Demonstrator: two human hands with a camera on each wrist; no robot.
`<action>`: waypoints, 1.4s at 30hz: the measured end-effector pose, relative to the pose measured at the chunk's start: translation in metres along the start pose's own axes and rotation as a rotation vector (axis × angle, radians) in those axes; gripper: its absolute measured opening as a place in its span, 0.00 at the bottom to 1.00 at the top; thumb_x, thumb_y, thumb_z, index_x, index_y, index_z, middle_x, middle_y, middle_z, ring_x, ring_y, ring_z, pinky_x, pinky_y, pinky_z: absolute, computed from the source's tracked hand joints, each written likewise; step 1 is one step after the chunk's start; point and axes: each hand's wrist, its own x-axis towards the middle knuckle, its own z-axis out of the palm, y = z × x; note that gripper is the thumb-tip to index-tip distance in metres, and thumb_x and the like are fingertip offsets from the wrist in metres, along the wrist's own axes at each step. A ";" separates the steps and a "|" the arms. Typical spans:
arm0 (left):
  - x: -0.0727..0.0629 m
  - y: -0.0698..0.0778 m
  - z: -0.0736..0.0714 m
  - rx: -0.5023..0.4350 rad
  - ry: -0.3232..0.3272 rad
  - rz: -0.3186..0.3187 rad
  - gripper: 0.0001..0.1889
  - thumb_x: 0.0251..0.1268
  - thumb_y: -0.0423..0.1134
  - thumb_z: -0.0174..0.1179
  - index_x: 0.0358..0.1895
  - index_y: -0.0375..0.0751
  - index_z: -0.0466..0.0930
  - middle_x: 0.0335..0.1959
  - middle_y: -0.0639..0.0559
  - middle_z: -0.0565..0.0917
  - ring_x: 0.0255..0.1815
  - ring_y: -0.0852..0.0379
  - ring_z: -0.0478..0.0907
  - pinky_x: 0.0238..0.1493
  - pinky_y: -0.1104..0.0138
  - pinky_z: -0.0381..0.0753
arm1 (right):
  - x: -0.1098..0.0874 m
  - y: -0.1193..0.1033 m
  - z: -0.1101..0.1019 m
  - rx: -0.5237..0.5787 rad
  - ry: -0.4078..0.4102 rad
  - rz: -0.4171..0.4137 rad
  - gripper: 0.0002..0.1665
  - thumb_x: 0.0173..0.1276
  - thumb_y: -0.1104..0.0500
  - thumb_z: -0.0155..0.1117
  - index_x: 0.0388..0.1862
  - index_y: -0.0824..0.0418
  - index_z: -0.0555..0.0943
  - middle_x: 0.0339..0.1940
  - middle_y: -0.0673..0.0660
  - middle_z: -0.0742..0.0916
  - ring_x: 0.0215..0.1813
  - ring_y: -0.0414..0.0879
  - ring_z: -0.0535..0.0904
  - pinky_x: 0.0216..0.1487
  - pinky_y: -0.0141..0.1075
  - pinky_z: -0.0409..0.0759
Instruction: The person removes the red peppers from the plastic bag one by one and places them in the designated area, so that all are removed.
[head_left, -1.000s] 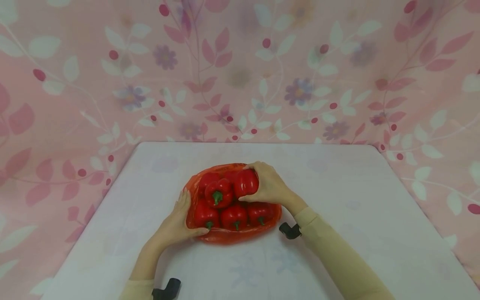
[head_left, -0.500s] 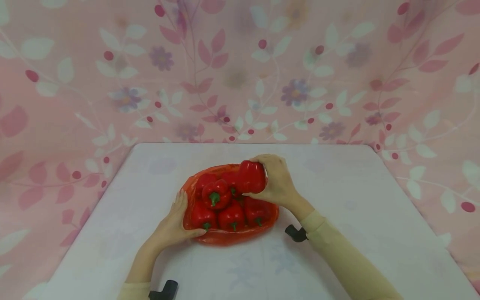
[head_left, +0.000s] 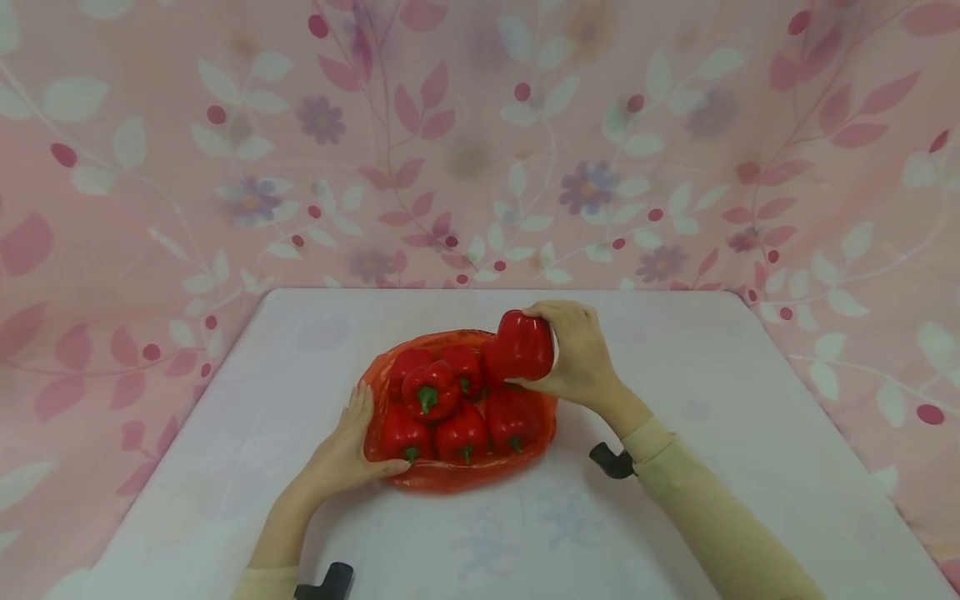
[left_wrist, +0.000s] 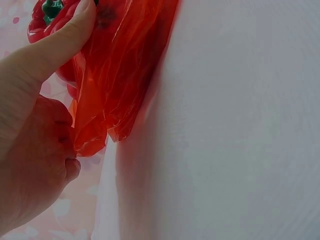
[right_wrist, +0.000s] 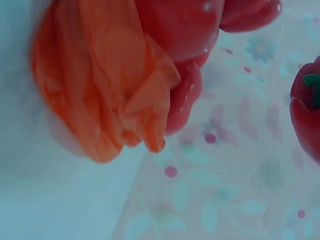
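My right hand [head_left: 583,354] grips a red bell pepper [head_left: 523,344] above the back right of an orange-red plastic bag [head_left: 457,478]. The right wrist view catches part of this held bell pepper [right_wrist: 306,112] and its green stem at the right edge, apart from the pile. Several more red bell peppers [head_left: 462,435] lie in the open bag, most with green stems showing. My left hand [head_left: 339,452] rests against the bag's left side, fingers laid along it and thumb over the front rim. From the left wrist, the thumb [left_wrist: 60,47] lies straight beside the crumpled plastic.
The bag stands mid-table on a white cloth [head_left: 675,500]. Behind the table hangs a pink floral curtain [head_left: 480,167]. Black wrist-camera mounts [head_left: 613,461] stick out below both wrists.
My right hand has lifted the bell pepper out of the pile, upward and to the right, uncovering other peppers beneath. My left hand stays at the bag's side.
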 end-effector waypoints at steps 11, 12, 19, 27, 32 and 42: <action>0.000 0.001 0.000 0.004 -0.003 0.003 0.67 0.44 0.63 0.71 0.76 0.30 0.36 0.77 0.35 0.37 0.77 0.37 0.33 0.70 0.41 0.47 | -0.010 0.023 -0.027 -0.059 0.049 0.012 0.50 0.30 0.49 0.84 0.54 0.65 0.73 0.51 0.59 0.81 0.56 0.56 0.72 0.54 0.53 0.66; 0.000 0.001 0.000 0.005 -0.004 0.004 0.67 0.44 0.63 0.71 0.75 0.30 0.36 0.77 0.35 0.37 0.77 0.37 0.33 0.70 0.41 0.47 | -0.011 0.025 -0.029 -0.066 0.051 0.014 0.50 0.30 0.49 0.84 0.54 0.65 0.73 0.52 0.59 0.81 0.56 0.57 0.72 0.54 0.54 0.66; -0.001 0.001 0.001 -0.004 -0.007 -0.002 0.67 0.45 0.64 0.70 0.76 0.30 0.36 0.77 0.35 0.37 0.76 0.35 0.33 0.68 0.40 0.51 | -0.024 0.043 -0.038 -0.119 0.061 0.032 0.49 0.30 0.51 0.83 0.54 0.66 0.73 0.51 0.59 0.81 0.56 0.57 0.73 0.53 0.55 0.67; -0.002 0.001 0.001 -0.002 -0.007 -0.006 0.66 0.45 0.64 0.70 0.76 0.30 0.36 0.77 0.35 0.37 0.76 0.34 0.34 0.68 0.40 0.51 | -0.039 0.061 -0.041 -0.154 0.065 0.080 0.47 0.36 0.45 0.79 0.55 0.65 0.74 0.51 0.60 0.81 0.57 0.58 0.72 0.51 0.53 0.67; -0.001 -0.001 0.001 0.004 -0.004 0.001 0.66 0.45 0.64 0.70 0.76 0.30 0.37 0.77 0.35 0.37 0.76 0.34 0.34 0.68 0.40 0.49 | -0.044 0.069 -0.038 -0.160 0.010 0.140 0.49 0.34 0.47 0.82 0.55 0.64 0.73 0.51 0.60 0.80 0.57 0.58 0.72 0.50 0.54 0.67; -0.002 0.000 0.001 -0.001 -0.006 0.006 0.66 0.46 0.63 0.70 0.75 0.27 0.38 0.77 0.34 0.38 0.76 0.34 0.34 0.70 0.41 0.47 | -0.052 0.090 -0.018 -0.127 -0.159 0.322 0.49 0.36 0.50 0.85 0.56 0.62 0.72 0.51 0.61 0.80 0.56 0.57 0.72 0.53 0.57 0.70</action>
